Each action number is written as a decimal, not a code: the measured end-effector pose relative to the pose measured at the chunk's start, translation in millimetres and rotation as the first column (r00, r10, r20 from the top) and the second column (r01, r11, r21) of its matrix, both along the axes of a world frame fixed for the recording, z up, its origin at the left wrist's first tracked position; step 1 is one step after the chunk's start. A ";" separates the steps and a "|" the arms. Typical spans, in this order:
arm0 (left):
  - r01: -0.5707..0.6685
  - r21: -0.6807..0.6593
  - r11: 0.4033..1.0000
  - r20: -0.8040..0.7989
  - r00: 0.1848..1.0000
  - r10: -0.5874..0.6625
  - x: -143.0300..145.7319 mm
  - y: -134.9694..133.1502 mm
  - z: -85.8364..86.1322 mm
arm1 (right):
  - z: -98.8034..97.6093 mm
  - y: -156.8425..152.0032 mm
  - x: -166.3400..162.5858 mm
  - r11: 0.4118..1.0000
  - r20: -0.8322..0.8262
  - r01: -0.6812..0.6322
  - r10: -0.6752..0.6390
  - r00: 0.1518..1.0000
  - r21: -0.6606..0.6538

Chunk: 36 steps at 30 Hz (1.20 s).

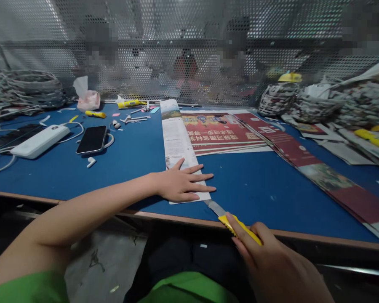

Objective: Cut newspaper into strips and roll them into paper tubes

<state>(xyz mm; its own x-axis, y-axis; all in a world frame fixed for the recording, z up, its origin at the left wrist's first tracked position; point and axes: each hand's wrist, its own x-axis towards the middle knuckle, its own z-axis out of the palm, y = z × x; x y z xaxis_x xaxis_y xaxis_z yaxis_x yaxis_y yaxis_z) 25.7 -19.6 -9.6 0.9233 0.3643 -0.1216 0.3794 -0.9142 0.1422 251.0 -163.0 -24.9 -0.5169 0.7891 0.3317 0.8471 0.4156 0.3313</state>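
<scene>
My left hand (183,183) lies flat with its fingers spread on a folded strip of newspaper (177,136), which runs away from me across the blue table. In my right hand (268,256) is a yellow utility knife (240,229), held by its handle beyond the table's front edge. Its bare blade points away from me, with the tip at the near right corner of the strip. Behind the strip, to its right, lies a stack of red printed newspaper sheets (221,130). Long folded newspaper strips (303,160) slant across the table at the right.
A white power bank (41,141) with cables, a phone (92,139) and an earbud (91,162) lie at left. Yellow glue sticks (95,114) and a tissue pack (89,101) sit farther back. Woven paper baskets (278,99) stand at both sides. A perforated metal screen (183,54) closes the back.
</scene>
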 end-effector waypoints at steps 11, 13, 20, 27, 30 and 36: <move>-0.026 -0.007 1.000 0.032 0.999 0.027 -0.6 7.0 -2.8 | -3.4 -4.4 2.3 0.995 -0.039 0.056 -0.060 0.997 -0.087; -0.068 -0.006 0.998 0.036 0.997 0.068 -0.4 6.9 -4.1 | -3.3 -4.4 1.7 0.996 -0.040 0.061 -0.063 0.997 -0.061; -0.129 -0.024 0.991 0.021 0.991 0.130 -1.0 13.1 -3.5 | 3.7 -4.3 -0.1 0.997 -0.025 0.054 -0.055 0.998 -0.047; -0.208 0.015 0.978 -0.002 0.978 0.208 0.2 11.3 -6.0 | 3.7 -1.9 0.4 0.992 -0.036 0.072 -0.076 0.996 -0.101; -0.251 0.048 0.967 -0.029 0.967 0.253 0.4 11.2 -8.8 | 1.0 -2.2 1.5 0.993 -0.049 0.085 -0.089 0.995 -0.084; -0.253 0.056 0.966 -0.064 0.964 0.256 -0.1 12.9 -10.8 | 2.5 -3.8 2.4 0.993 -0.053 0.099 -0.103 0.993 -0.068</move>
<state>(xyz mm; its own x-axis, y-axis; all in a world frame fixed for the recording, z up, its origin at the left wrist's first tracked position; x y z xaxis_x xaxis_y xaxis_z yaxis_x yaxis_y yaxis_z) 25.6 -6.7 -20.4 0.7890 0.5932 -0.1601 0.6082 -0.7910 0.0663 253.4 -166.8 -22.4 -0.4157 0.8571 0.3041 0.9022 0.3463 0.2573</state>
